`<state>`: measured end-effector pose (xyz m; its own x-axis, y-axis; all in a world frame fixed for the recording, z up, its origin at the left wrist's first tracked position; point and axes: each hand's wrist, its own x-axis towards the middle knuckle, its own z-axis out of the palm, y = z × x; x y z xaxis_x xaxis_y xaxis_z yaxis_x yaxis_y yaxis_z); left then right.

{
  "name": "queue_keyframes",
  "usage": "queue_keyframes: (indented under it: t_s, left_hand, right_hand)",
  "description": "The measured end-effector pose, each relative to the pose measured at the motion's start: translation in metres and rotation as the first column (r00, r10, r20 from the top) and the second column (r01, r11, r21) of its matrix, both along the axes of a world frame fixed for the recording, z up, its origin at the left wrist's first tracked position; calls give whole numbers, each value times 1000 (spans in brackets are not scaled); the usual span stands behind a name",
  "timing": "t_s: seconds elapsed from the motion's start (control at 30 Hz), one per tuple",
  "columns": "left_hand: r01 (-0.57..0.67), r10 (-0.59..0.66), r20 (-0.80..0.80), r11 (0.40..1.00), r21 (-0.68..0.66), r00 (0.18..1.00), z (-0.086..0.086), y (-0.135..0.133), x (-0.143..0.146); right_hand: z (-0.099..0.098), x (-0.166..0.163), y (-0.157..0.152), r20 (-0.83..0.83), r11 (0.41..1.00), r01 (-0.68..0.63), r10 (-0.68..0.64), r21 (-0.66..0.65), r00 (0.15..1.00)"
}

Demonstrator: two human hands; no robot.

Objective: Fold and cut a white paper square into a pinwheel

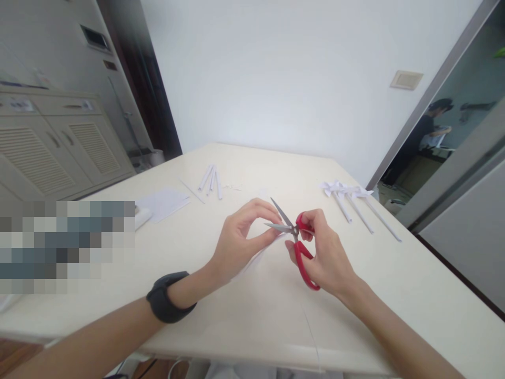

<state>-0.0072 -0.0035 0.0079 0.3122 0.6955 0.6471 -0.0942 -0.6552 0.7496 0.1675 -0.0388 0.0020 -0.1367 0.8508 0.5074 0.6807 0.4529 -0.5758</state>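
My right hand [327, 252] grips a pair of scissors [303, 266] with red handles, fingers and thumb in the loops. The metal blades are spread apart and point left. A piece of white paper [258, 258] is pinched between the thumb and fingers of my left hand [246, 231], which wears a dark wristband. That paper shows mostly edge-on, its upper end close to the blades and partly hidden by my fingers. Whether the blades touch it, I cannot tell. Toward the table's front edge, a thin pale line [311, 329] shows, perhaps a paper edge.
White paper pinwheels on rolled sticks [351, 202] lie at the right. Several paper tubes [213, 181] and paper sheets [161, 204] lie toward the left of the table [260, 163]. The far left is pixelated. Another person [418, 131] stands beyond the doorway.
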Motion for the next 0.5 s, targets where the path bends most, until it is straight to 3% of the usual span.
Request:
queue_keyframes:
  t_s: [0.23, 0.5]
  left_hand:
    - [-17, 17, 6, 999, -38, 1000, 2, -3, 1]
    - [42, -38, 28, 987, -157, 999, 2, -6, 2]
  right_hand:
    - [-3, 1, 0, 22, 997, -23, 22, 76, 1000]
    - [-7, -1, 2, 4, 998, 28, -29, 61, 1000]
